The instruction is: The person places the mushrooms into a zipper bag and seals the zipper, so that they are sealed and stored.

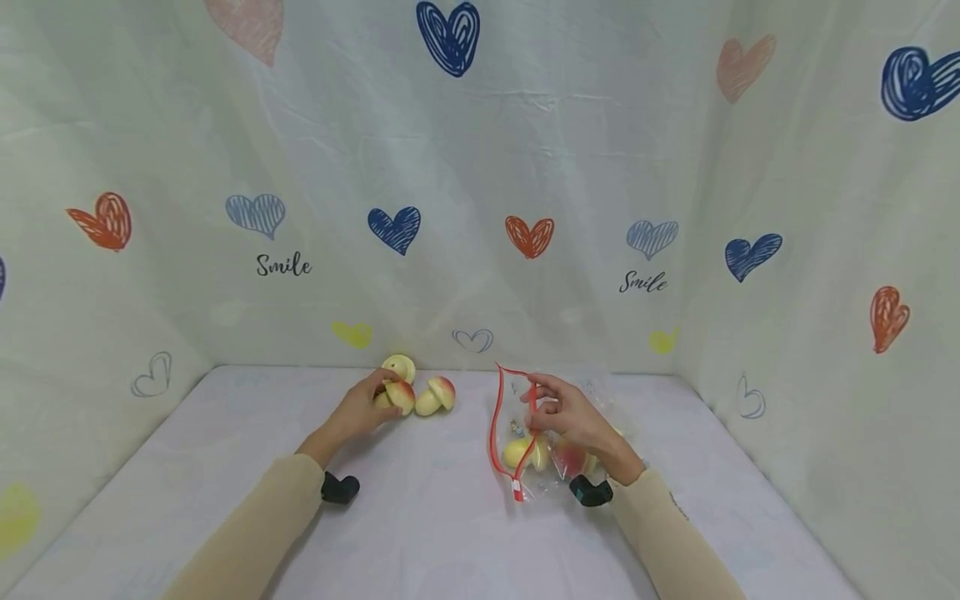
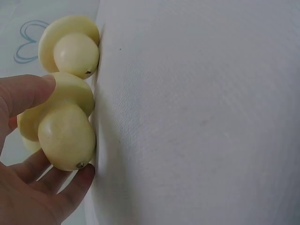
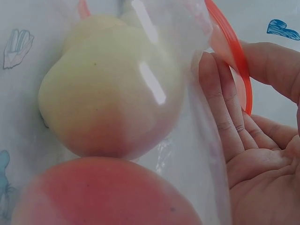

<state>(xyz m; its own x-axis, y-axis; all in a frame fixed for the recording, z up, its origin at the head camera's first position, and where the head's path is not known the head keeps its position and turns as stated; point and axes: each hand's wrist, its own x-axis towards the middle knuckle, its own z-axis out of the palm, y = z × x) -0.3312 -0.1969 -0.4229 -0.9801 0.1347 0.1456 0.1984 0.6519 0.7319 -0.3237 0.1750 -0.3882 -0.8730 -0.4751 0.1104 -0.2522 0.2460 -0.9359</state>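
Note:
My left hand (image 1: 367,406) grips a toy mushroom (image 2: 68,133) with a pale stem and a red-tinted cap. In the left wrist view the thumb lies on the cap and the fingers curl under it. Close beside it on the table is another toy mushroom (image 1: 435,397); a third mushroom (image 1: 400,367) sits just behind the hand. My right hand (image 1: 573,414) pinches the red-edged mouth of a clear zip bag (image 3: 243,65), which hangs open toward the left. Through the plastic show a pale mushroom (image 3: 110,93) and a red-capped one (image 3: 105,192).
A pale cloth covers the table (image 1: 420,517). Directly behind it hangs a curtain (image 1: 577,125) printed with hearts and the word Smile. A red zip slider (image 1: 517,490) hangs at the near end of the bag's mouth. Black wrist cameras (image 1: 340,488) sit at both cuffs.

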